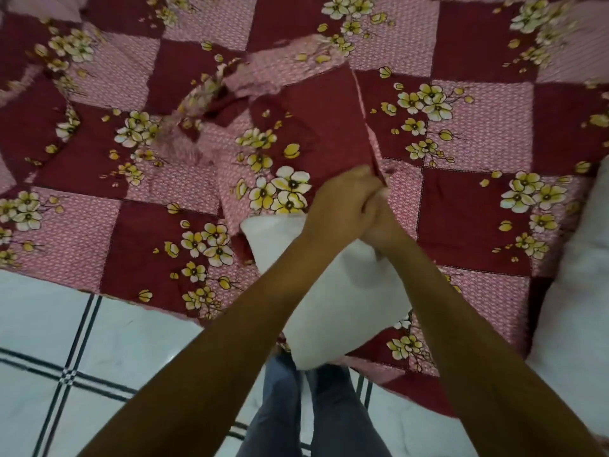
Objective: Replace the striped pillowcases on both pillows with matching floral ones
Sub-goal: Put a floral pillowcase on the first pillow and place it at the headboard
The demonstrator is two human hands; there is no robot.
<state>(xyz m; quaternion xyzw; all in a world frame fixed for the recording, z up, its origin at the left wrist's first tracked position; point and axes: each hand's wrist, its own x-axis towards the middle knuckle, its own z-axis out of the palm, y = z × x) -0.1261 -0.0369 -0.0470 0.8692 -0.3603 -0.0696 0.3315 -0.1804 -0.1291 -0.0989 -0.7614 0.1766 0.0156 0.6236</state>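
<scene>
A bare white pillow [339, 291] lies at the bed's near edge, its far end tucked into a floral pillowcase [309, 127] in dark red and pink with yellow-white flowers. The far part of the case is blurred. My left hand [342, 206] and my right hand [379, 222] are pressed together at the case's open edge. Both are closed on that edge of the fabric, over the pillow's far right corner. No striped pillowcase is in view.
The bed carries a sheet [478, 199] in the same red and pink floral check. A second white pillow [580, 282] lies at the right edge. Below are a white tiled floor [82, 357] with dark lines and my legs [313, 413] in blue trousers.
</scene>
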